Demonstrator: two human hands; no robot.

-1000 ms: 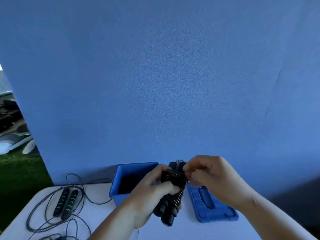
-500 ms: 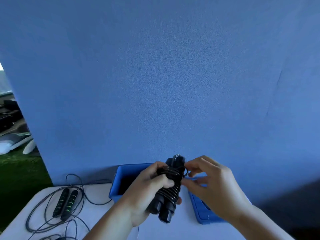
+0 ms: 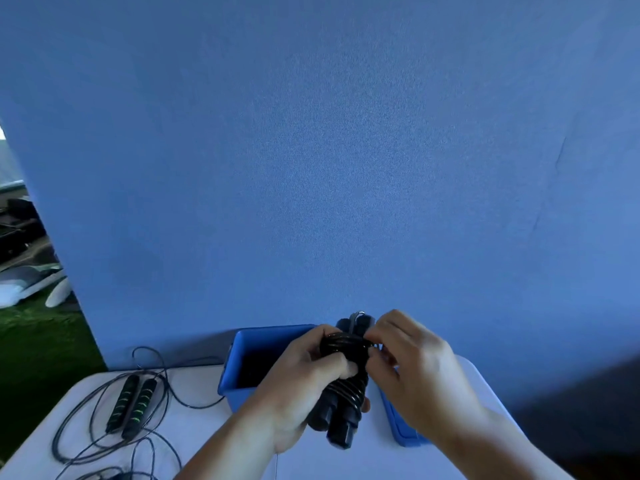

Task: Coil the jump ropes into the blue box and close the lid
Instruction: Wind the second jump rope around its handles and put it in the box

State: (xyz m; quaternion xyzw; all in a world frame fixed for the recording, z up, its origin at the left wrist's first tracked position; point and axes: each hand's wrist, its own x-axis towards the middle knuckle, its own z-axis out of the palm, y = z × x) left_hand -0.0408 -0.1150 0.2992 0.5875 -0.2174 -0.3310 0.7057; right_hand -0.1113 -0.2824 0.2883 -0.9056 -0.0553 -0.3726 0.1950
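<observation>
A black jump rope [image 3: 341, 407], its cord wound tightly around its two handles, is held upright above the table in front of the open blue box [image 3: 249, 362]. My left hand [image 3: 294, 389] grips the bundle around its middle. My right hand [image 3: 412, 362] pinches the cord at the top of the coil with its fingertips. The blue lid [image 3: 401, 431] lies flat on the table to the right of the box, mostly hidden behind my right hand. A second jump rope [image 3: 133, 403] with black and green handles lies uncoiled on the table at the left.
A white table [image 3: 194, 434] carries everything. A blue wall [image 3: 346, 168] rises right behind the box. More loose cord [image 3: 114, 474] lies at the table's front left edge. Green turf and dark items show beyond the wall's left edge.
My right hand has shifted from the coil's side to its top, fingers now pinching the cord there. The bundle has stayed in my left hand, slightly lower and more upright.
</observation>
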